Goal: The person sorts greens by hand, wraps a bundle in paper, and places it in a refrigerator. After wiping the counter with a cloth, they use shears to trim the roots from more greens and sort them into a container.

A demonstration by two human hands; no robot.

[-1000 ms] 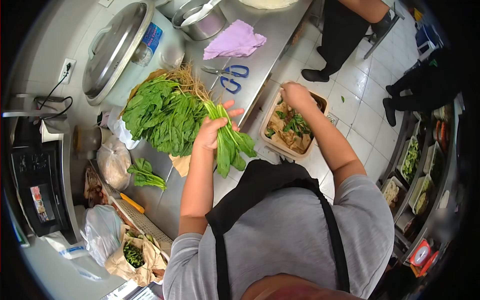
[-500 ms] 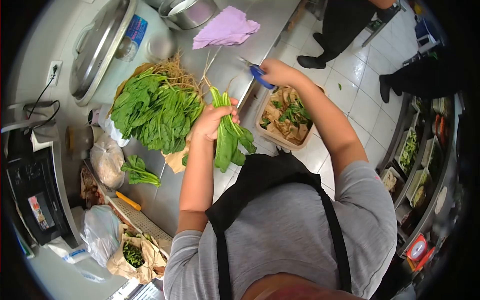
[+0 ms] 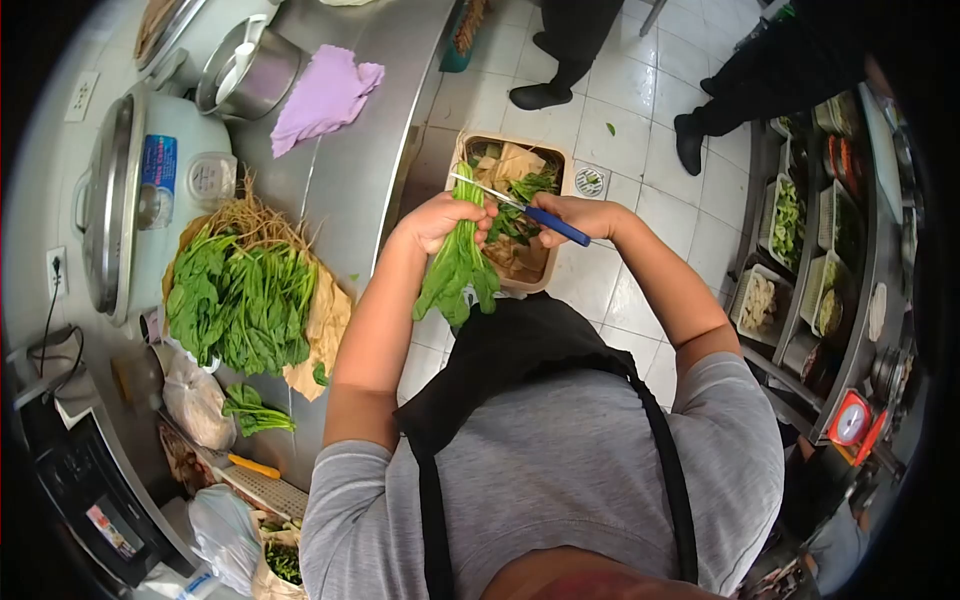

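Observation:
My left hand [image 3: 438, 220] grips a bunch of spinach [image 3: 455, 275] by its stems, leaves hanging down in front of my black apron. My right hand [image 3: 580, 215] holds blue-handled scissors [image 3: 520, 208], their blades reaching across the stem end of the bunch. Both hands are over a tan bin [image 3: 555, 160] on the floor that holds paper scraps and green trimmings. A large pile of spinach with roots [image 3: 240, 295] lies on brown paper on the steel counter [image 3: 370, 150] to my left.
A rice cooker [image 3: 130, 200], a metal pot [image 3: 250, 75] and a purple cloth [image 3: 325, 95] sit on the counter. A small spinach bunch [image 3: 255, 410] and plastic bags lie nearer. Other people's legs [image 3: 560, 60] stand on the tiled floor. Food trays [image 3: 800, 250] fill shelves at right.
My right hand picked up the scissors from the counter. Both hands carried the spinach bunch off the counter to over the bin, and the scissors now meet the stems.

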